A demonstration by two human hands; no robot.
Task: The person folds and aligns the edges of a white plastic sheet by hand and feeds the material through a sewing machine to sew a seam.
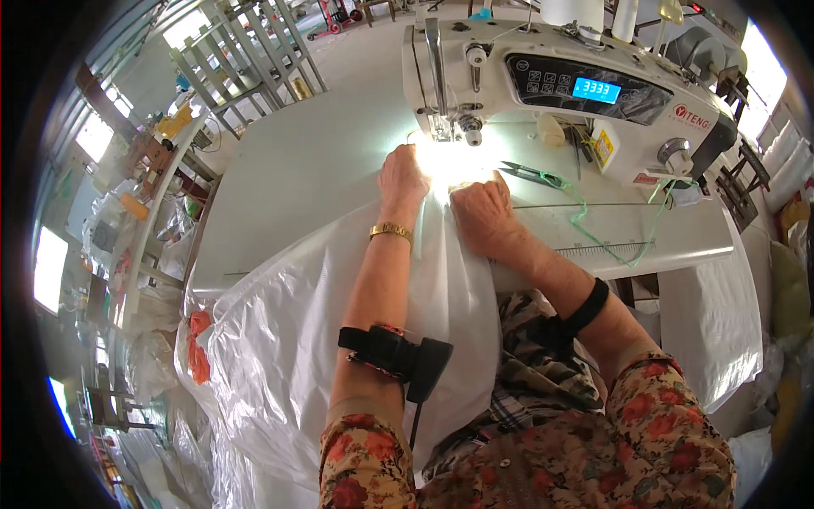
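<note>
A translucent white plastic sheet [297,293] runs from my lap up over the table's front edge to the sewing machine [543,64]. My left hand [402,176] grips it just left of the needle area, fingers bent. Right of there, my right hand [485,214] is closed on the sheet's other side, knuckles up. Glare from the machine's lamp hides the fingertips, the needle and the presser foot's contact. Black thread snips [530,175], tied to a green cord [585,222], lie on the table just beyond my right hand.
The pale sewing table [280,182] bears a ruler strip [606,248] near its front edge. Small tools [581,142] lie under the machine arm. White thread cones [572,12] stand on top. A cluttered side bench [153,204] is at left, and metal racks [246,59] stand behind.
</note>
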